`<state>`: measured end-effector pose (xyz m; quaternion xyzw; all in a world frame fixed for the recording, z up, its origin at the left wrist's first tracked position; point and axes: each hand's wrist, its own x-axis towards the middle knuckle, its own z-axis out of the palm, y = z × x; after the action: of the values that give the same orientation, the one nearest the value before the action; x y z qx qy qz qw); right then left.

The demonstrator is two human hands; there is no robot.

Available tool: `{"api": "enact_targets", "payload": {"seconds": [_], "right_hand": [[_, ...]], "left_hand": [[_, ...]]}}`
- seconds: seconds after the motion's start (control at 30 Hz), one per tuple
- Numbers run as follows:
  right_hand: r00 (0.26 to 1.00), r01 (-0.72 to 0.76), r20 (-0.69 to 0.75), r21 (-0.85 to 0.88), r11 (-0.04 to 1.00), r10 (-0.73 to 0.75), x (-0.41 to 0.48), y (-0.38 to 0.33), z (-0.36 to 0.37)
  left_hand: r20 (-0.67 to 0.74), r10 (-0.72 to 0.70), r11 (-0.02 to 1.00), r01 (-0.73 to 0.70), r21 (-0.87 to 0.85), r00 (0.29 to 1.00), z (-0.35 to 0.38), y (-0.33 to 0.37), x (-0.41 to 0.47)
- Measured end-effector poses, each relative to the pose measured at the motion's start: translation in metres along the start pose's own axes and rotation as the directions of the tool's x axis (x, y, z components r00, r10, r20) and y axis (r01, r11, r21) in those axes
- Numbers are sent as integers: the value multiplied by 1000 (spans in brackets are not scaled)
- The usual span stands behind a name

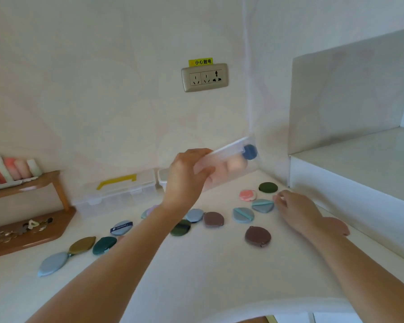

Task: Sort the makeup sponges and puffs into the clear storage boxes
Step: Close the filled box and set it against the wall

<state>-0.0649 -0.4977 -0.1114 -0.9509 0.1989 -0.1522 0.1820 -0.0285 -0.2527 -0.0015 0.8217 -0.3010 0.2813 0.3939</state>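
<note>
My left hand (187,173) grips a clear storage box (231,157) and holds it tilted above the white table; a blue sponge (249,152) and a peach sponge (233,165) show inside it. My right hand (294,209) rests low on the table at the right, fingers curled beside a light blue puff (262,205); whether it pinches anything is unclear. Several flat puffs lie scattered: pink (247,195), dark green (268,187), two brown ones (257,236) (213,219), olive (82,245), teal (104,245).
A clear case with a yellow handle (117,190) stands at the back by the wall. A wooden rack (28,220) with bottles and small trinkets is at the left. A raised white shelf (350,169) borders the right side. A wall socket (204,77) is above.
</note>
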Motion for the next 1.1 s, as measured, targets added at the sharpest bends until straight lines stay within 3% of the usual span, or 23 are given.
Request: {"api": "enact_targets", "payload": {"seconds": [0.13,0.37,0.57,0.7,0.97,1.1], "right_hand": [[998,65,28,-84,994,-63,3,7,9],[996,91,-6,-113,989,-92,10,7,11],[995,89,-26,-109,990,-92,10,7,13],[995,94,-32,-112,989,-98,9,7,13],[994,101,-43,-100,990,-105,8,6,11],[995,83,-55,-105,991,-89,7,8,9]], "left_hand": [[98,-121,991,126,-47,988,52,-7,43],[215,-187,978,163,128,959,136,-40,81],[237,-97,934,6,358,967,175,-64,91],[211,-102,885,-8,465,972,184,-81,95],[214,-110,899,6,437,971,194,-90,88],[349,-123,947,5,322,929,177,-84,88]]}}
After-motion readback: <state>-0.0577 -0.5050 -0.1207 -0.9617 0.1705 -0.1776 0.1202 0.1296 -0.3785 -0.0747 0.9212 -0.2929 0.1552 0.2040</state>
